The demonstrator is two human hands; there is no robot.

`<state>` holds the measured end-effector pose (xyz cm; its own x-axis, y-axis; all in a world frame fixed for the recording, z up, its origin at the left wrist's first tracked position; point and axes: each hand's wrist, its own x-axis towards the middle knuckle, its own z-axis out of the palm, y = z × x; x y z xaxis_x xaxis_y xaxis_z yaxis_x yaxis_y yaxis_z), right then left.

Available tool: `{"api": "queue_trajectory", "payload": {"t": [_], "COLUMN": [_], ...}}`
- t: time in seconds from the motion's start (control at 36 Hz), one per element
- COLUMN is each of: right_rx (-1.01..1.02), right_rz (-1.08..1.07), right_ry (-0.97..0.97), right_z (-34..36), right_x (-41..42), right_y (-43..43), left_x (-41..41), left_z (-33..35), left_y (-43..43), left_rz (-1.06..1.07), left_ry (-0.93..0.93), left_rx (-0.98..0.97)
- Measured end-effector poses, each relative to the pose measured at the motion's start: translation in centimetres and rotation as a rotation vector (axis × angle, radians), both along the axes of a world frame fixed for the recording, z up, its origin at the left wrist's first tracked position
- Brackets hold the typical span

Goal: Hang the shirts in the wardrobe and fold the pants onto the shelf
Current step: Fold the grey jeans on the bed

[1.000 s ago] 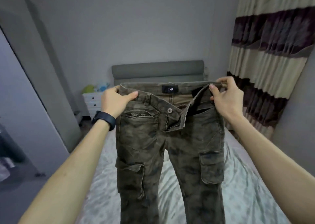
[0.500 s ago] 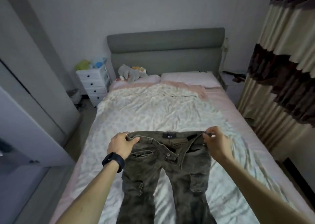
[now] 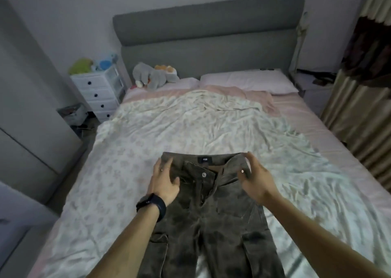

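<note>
Dark olive camouflage cargo pants [image 3: 213, 220] lie flat on the bed [image 3: 190, 125], waistband away from me, fly open, legs running toward the bottom edge. My left hand [image 3: 164, 180], a black watch on its wrist, rests open with straight fingers on the pants' left hip. Just over the right hip, my right hand [image 3: 254, 180] is open, fingers relaxed and spread, holding nothing. No shirts or shelf are in view.
A grey wardrobe [image 3: 27, 112] stands along the left. A white drawer unit [image 3: 99, 93] with toys sits by the grey headboard [image 3: 207, 34]. Plush toys [image 3: 152, 76] and a pillow [image 3: 247, 80] lie at the bed's head. Striped curtains [image 3: 359, 91] hang on the right.
The pants went from held up by the waistband to lying flat on the bed. Both hands have let go of the waistband and opened over the hips.
</note>
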<state>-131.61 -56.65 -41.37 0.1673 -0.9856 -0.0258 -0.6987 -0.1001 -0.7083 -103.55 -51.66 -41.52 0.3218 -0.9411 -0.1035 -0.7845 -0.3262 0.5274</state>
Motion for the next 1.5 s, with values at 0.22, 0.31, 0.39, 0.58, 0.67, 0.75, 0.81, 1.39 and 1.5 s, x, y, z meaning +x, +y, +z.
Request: {"api": "queue_trajectory", "payload": {"t": [0.22, 0.31, 0.39, 0.58, 0.67, 0.75, 0.81, 1.39, 1.5], "right_rx": [0.224, 0.207, 0.187, 0.325, 0.285, 0.141, 0.101, -0.035, 0.246], "right_rz": [0.114, 0.028, -0.046, -0.201, -0.302, -0.460, -0.448, -0.307, 0.139], "right_ry": [0.326, 0.281, 0.191, 0.197, 0.159, -0.012, -0.031, -0.226, -0.021], "right_z": [-16.5, -17.5, -17.5, -20.0, -20.6, -20.6, -20.7, -22.9, -23.8], "right_x": [0.9, 3.1, 5.9, 11.0, 9.9, 8.3, 8.1, 12.3, 13.8], "right_y": [5.7, 3.6, 0.5, -6.2, -7.2, -6.5, -5.8, -6.0, -6.3], "left_x": [-3.1, -3.4, -3.1, -1.1, -0.8, -1.1, -1.7, 0.9, 1.5], "left_z": [-18.1, -20.7, -22.1, -25.9, -26.6, -27.1, -27.3, -25.8, -26.2], "left_y": [-2.7, -5.8, -8.0, -9.3, -10.0, -10.8, -11.3, -16.0, -15.1], "left_rz": [-0.453, -0.476, -0.545, -0.590, -0.556, -0.505, -0.480, -0.331, -0.264], "left_ry": [-0.264, -0.266, -0.287, -0.271, -0.248, -0.263, -0.316, -0.236, -0.277], "left_rx": [0.285, 0.222, 0.242, 0.365, 0.363, 0.365, 0.338, 0.082, -0.024]}}
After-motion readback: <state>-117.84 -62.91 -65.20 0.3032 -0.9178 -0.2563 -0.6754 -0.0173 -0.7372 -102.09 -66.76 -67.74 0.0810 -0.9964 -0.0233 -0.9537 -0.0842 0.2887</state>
